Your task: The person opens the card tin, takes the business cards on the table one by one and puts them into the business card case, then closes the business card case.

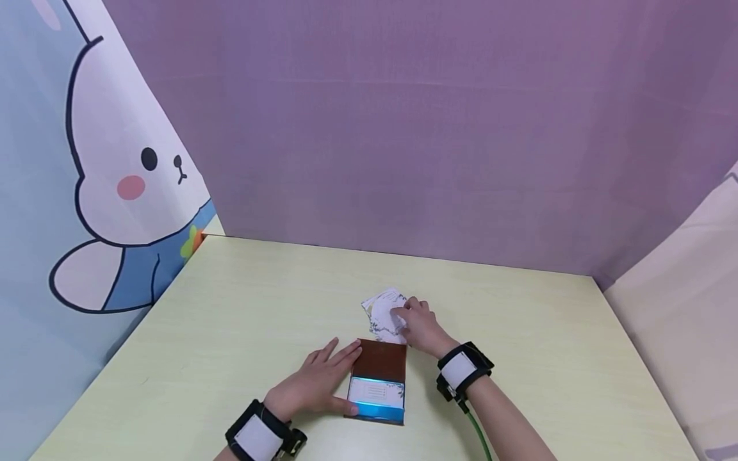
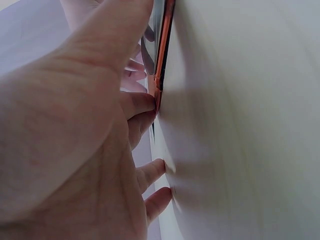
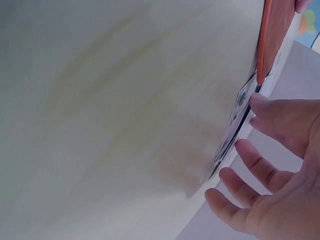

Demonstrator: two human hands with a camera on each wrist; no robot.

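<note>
- Flat-fingered, the left hand (image 1: pixel 314 384) rests against the open brown leather card case (image 1: pixel 378 381), mid-table, near edge.
- Right hand (image 1: pixel 419 326) touches the floral-printed white cards (image 1: pixel 383 314) fanned just beyond it; grip unclear.

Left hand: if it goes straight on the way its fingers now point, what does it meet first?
The left hand already touches the brown card case; continuing up and right, it would probably cross the lid toward the cards under the right hand.
</note>
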